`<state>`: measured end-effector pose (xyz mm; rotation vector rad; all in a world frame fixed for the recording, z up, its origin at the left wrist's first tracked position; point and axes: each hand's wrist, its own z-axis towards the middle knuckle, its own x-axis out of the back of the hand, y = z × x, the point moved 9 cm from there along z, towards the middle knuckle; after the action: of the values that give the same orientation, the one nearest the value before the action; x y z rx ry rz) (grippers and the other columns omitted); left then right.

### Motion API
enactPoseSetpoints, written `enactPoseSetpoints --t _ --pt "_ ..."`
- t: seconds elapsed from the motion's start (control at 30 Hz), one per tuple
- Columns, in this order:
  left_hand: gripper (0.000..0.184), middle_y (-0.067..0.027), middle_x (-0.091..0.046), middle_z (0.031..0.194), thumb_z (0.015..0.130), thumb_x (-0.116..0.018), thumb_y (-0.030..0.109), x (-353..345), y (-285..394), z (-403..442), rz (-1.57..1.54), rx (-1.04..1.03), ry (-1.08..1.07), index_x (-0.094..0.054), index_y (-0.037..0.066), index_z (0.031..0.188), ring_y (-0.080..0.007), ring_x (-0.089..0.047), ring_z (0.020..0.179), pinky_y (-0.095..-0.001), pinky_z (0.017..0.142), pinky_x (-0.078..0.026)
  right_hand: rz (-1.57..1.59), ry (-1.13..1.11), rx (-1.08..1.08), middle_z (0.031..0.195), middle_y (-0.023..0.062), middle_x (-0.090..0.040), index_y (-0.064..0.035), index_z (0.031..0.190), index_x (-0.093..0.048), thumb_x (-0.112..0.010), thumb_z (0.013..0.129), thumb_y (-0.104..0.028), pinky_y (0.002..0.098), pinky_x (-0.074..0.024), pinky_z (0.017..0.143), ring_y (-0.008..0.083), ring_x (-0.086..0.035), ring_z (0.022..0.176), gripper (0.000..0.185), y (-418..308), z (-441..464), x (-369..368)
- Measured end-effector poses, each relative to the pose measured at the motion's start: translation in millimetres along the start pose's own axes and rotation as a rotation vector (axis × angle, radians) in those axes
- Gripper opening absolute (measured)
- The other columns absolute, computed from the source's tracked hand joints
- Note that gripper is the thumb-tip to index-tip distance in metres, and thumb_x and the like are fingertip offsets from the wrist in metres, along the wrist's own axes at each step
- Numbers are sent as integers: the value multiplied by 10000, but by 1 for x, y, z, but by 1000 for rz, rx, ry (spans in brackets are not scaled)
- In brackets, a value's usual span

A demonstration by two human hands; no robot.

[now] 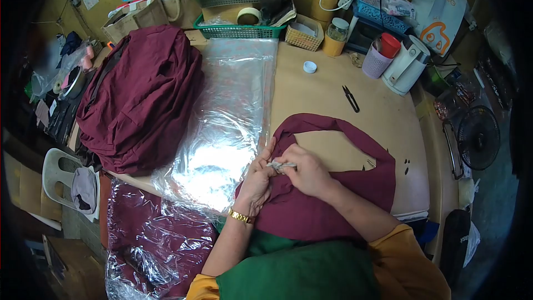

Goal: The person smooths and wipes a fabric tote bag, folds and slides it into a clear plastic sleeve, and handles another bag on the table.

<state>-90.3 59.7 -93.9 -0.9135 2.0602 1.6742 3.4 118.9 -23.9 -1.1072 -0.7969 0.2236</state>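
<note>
1. One green apron [300, 272] at the bottom edge, mustard sleeves either side. Clear-wrapped maroon bundle [161, 239] at lower left, below table height.
2. Left hand [258, 180], gold wrist band [242, 216]: on the left side of the maroon fabric loop, one finger pointing up along it. Fingers partly hidden; can't tell how tightly they close.
3. Right hand [307, 172]: thumb and fingers pinching a pale grey twisted strip [281, 165]. Strip's other end meets the left hand. Too small to ID.
4. Maroon fabric loop [311, 208]: on the table under both hands, near edge at the apron, tabletop [316, 89] showing through its opening.
5. Clear plastic sheets [227, 116]: flat, left of the loop, glare on the near half. Large maroon bag [150, 94] beside them, further left.
6. Black snips [351, 99] beyond the loop; white cap [310, 67] further back.
7. Back row: green basket [241, 31] with tape roll [249, 17], lidded jar [336, 39], lilac cup [377, 61], white kettle [407, 65].
</note>
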Motion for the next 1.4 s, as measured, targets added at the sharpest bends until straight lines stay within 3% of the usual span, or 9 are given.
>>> enactPoseSetpoints --t 0.03,0.07,0.2,0.43,0.57,0.77,0.93,1.13,1.4 --pt "868 -127 -466 1490 724 -375 -195 -2 1 -1 -24 20 -2 -254 3 1560 -107 -565 1149 -194 956 -453 -151 -16 256 831 126 -601 49 917 -670 -614 838 83 369 -523 693 254 -650 772 102 -20 -3 -8" --pt "868 -127 -466 1490 724 -375 -195 0 1 0 -25 19 3 -254 3 1560 -107 -565 1149 -194 956 -453 -151 -40 233 820 155 -594 41 895 -670 -601 820 85 396 -509 688 326 -636 766 111 -10 3 -10" --pt "893 -123 -456 1480 717 -362 -191 1 -3 4 -58 -9 -25 -203 5 1574 -131 -554 1188 -219 1004 -435 -228 14 236 817 174 -581 0 815 -642 -606 802 23 455 -486 716 373 -594 797 44 -6 25 -7" --pt "875 -108 -441 1500 751 -372 -185 0 -1 1 -9 -16 16 -205 38 1581 -149 -498 1296 -230 1080 -387 -226 -55 281 812 170 -569 -9 790 -599 -614 817 -9 471 -484 721 380 -588 797 31 -22 11 -22" --pt "749 -72 -393 1553 845 -487 -181 -10 6 2 14 -42 -30 -321 33 1543 -110 -489 1297 -233 1052 -420 -374 107 241 830 163 -602 -14 812 -620 -620 832 -21 465 -494 721 375 -613 822 21 -5 38 3" --pt "754 -75 -408 1549 818 -492 -205 -5 5 4 134 -58 34 -368 30 1523 -134 -483 1321 -248 1071 -405 -251 24 -91 865 150 -660 -23 858 -665 -673 832 -68 431 -524 724 344 -671 838 53 6 -6 17" --pt "799 -86 -426 1541 758 -418 -235 -2 4 8 148 -142 31 -380 16 1516 -149 -424 1378 -254 1115 -341 -275 171 139 796 171 -619 4 828 -637 -673 799 -14 416 -499 649 347 -645 725 50 3 12 13" --pt "796 -102 -437 1527 762 -411 -224 0 11 8 183 -228 80 -378 21 1518 -166 -413 1394 -260 1121 -334 -283 23 112 811 179 -630 9 830 -633 -649 818 -37 441 -502 661 358 -653 736 50 -1 -13 2" --pt "765 -100 -441 1516 792 -396 -221 -6 14 4 132 -189 107 -389 30 1515 -159 -462 1343 -259 1102 -357 -288 134 76 833 203 -644 8 822 -613 -620 842 -69 491 -500 731 405 -641 790 79 6 27 4"
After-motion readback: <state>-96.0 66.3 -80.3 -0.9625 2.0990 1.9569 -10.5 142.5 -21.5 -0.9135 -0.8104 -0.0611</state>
